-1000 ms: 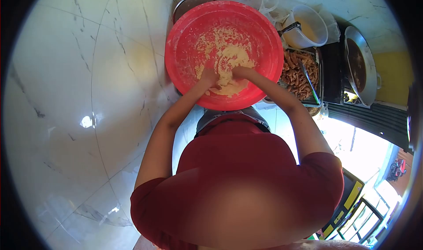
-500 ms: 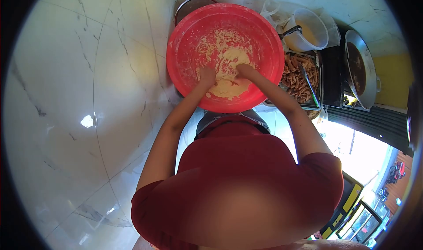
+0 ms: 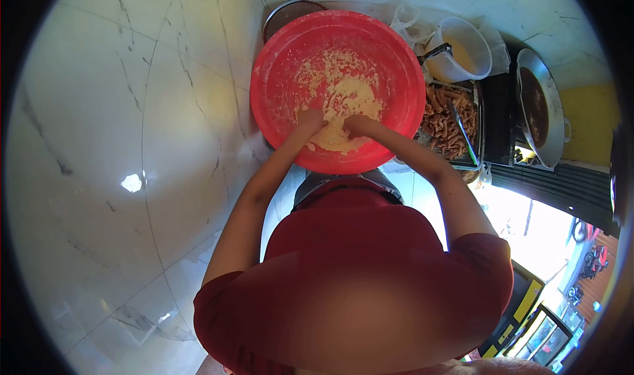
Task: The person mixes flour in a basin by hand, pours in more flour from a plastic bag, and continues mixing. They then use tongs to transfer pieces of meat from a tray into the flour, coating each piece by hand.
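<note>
A large red basin [image 3: 271, 77] stands in front of my body, with pale, crumbly floury mixture [image 3: 355, 97] spread over its bottom. Inside its near left part is my left hand [image 3: 311, 120], low in the mixture with the fingers curled and their tips hidden. Just to the right, my right hand [image 3: 358, 126] also reaches down into the mixture, its fingers bent and partly hidden. A small gap separates the two hands. What either hand grips, if anything, cannot be made out.
Right of the basin, a tray holds brown fried strips [image 3: 450, 120] and tongs [image 3: 464, 132]. Behind it are a white bucket [image 3: 481, 59] and plastic bags [image 3: 407, 23]. Farther right sits a wide pan [image 3: 553, 104] of dark liquid. A marbled tile wall [image 3: 191, 124] is at left.
My right hand has moved left and slightly down in the basin, closer to my left hand. My left hand has shifted only slightly. The basin appears a little lower in view.
</note>
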`<state>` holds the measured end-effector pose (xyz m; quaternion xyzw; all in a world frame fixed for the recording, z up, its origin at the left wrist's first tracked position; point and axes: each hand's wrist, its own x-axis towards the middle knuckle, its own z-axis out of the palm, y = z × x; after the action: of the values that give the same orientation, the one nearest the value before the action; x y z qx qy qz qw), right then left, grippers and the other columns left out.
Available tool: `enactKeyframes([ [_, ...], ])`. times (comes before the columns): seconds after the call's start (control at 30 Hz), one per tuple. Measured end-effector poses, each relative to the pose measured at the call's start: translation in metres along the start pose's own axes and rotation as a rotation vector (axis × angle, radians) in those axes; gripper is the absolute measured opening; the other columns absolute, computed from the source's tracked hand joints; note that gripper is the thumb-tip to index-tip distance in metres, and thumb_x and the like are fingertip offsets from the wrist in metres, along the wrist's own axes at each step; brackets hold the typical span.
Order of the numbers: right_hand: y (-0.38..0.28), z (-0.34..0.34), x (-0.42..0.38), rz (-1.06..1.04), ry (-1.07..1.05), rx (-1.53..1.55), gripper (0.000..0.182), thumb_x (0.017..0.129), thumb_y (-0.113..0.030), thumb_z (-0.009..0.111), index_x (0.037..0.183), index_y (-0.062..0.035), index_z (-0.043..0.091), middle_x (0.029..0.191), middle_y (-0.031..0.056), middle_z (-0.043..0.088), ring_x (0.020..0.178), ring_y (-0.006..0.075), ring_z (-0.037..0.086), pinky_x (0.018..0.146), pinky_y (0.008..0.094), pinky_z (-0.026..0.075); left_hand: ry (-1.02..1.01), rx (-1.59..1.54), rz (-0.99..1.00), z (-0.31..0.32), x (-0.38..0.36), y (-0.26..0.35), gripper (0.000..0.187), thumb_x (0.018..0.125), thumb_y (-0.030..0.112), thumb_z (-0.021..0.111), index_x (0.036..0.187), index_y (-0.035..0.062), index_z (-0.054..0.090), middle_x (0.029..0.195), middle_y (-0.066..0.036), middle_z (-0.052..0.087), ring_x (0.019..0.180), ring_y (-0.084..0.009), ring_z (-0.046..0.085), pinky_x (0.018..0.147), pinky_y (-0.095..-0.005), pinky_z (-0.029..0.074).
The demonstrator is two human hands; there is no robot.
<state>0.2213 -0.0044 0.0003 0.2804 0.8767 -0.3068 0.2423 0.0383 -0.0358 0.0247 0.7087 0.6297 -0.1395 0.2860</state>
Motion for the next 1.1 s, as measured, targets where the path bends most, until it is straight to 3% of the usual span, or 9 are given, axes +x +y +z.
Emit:
enactKeyframes([
  [0.07, 0.014, -0.012, 0.0, 0.034, 0.0, 0.212, 0.036, 0.077, -0.031, 0.06, 0.104, -0.0075, 0.061, 0.09, 0.0157, 0.062, 0.08, 0.0256, 0.061, 0.071, 0.0357, 0.048, -0.225, -0.41, -0.015, -0.011, -0.003, -0.013, 0.04, 0.078, 0.039, 0.063, 0.097, 0.0034, 0.062, 0.09, -0.009, 0.064, 0.086, -0.0226, 0.061, 0.082, -0.035, 0.041],
  [0.17, 0.009, -0.025, -0.017, 0.044, 0.192, 0.841, 0.036, 0.088, -0.035, 0.046, 0.106, -0.0055, 0.059, 0.089, 0.0111, 0.063, 0.077, 0.0193, 0.06, 0.069, 0.0308, 0.048, -0.211, -1.308, 0.223, 0.0, -0.018, -0.022, 0.041, 0.085, 0.04, 0.055, 0.097, 0.0013, 0.061, 0.088, -0.007, 0.064, 0.088, -0.0207, 0.061, 0.084, -0.0327, 0.044],
  [0.3, -0.028, -0.041, -0.039, -0.142, 0.394, 1.523, 0.042, 0.092, -0.039, 0.041, 0.106, -0.0044, 0.06, 0.092, 0.0042, 0.061, 0.076, 0.0098, 0.056, 0.059, 0.0276, 0.046, -0.215, -1.547, 0.214, -0.019, -0.047, 0.005, 0.046, 0.088, 0.038, 0.052, 0.108, -0.0029, 0.053, 0.098, -0.007, 0.061, 0.098, -0.0188, 0.057, 0.088, -0.0267, 0.042],
  [0.37, -0.044, -0.054, -0.05, -0.187, 0.445, 1.529, 0.038, 0.09, -0.037, 0.045, 0.103, -0.0051, 0.061, 0.089, 0.0036, 0.061, 0.075, 0.0087, 0.055, 0.06, 0.0266, 0.046, -0.203, -1.633, 0.314, -0.018, -0.049, 0.013, 0.044, 0.088, 0.037, 0.052, 0.108, -0.0023, 0.053, 0.101, -0.006, 0.06, 0.099, -0.0171, 0.057, 0.087, -0.0252, 0.043],
  [0.47, -0.03, -0.043, -0.037, -0.187, 0.506, 1.355, 0.032, 0.088, -0.033, 0.052, 0.101, -0.0051, 0.061, 0.084, 0.0019, 0.061, 0.073, 0.0077, 0.054, 0.062, 0.0252, 0.045, -0.057, -1.441, 0.368, -0.016, -0.039, 0.015, 0.039, 0.088, 0.034, 0.053, 0.107, -0.0008, 0.054, 0.1, -0.005, 0.059, 0.096, -0.0126, 0.056, 0.084, -0.0236, 0.043],
  [0.57, -0.035, -0.043, -0.038, -0.182, 0.578, 1.31, 0.028, 0.085, -0.029, 0.056, 0.099, -0.0045, 0.062, 0.08, 0.0002, 0.06, 0.072, 0.0071, 0.053, 0.065, 0.0243, 0.045, 0.039, -1.421, 0.486, -0.032, -0.051, 0.028, 0.036, 0.086, 0.03, 0.058, 0.106, 0.0004, 0.054, 0.092, 0.002, 0.055, 0.081, -0.0048, 0.048, 0.071, -0.0226, 0.04],
  [0.67, -0.037, -0.045, -0.042, -0.197, 0.577, 1.302, 0.027, 0.085, -0.026, 0.057, 0.099, -0.0034, 0.061, 0.08, -0.0003, 0.06, 0.072, 0.0066, 0.053, 0.066, 0.0241, 0.044, -0.042, -1.361, 0.371, -0.038, -0.055, 0.027, 0.031, 0.086, 0.024, 0.059, 0.105, -0.0007, 0.055, 0.092, 0.0, 0.057, 0.083, -0.0061, 0.052, 0.072, -0.0226, 0.042],
  [0.9, -0.031, -0.062, -0.055, -0.21, 0.627, 1.522, 0.027, 0.084, -0.022, 0.058, 0.102, -0.0019, 0.061, 0.086, 0.0001, 0.062, 0.076, 0.006, 0.054, 0.069, 0.023, 0.043, 0.042, -1.49, 0.449, -0.036, -0.053, 0.028, 0.028, 0.09, 0.018, 0.051, 0.107, -0.0039, 0.053, 0.097, -0.004, 0.059, 0.088, -0.0095, 0.056, 0.078, -0.0244, 0.045],
  [1.1, -0.021, -0.069, -0.055, -0.193, 0.641, 1.24, 0.033, 0.085, -0.024, 0.058, 0.11, -0.0022, 0.057, 0.094, -0.0001, 0.061, 0.082, 0.0056, 0.052, 0.072, 0.023, 0.042, 0.09, -1.597, 0.47, -0.041, -0.061, 0.038, 0.03, 0.09, 0.018, 0.051, 0.109, -0.005, 0.052, 0.096, -0.004, 0.059, 0.084, -0.0097, 0.057, 0.077, -0.0247, 0.045],
])
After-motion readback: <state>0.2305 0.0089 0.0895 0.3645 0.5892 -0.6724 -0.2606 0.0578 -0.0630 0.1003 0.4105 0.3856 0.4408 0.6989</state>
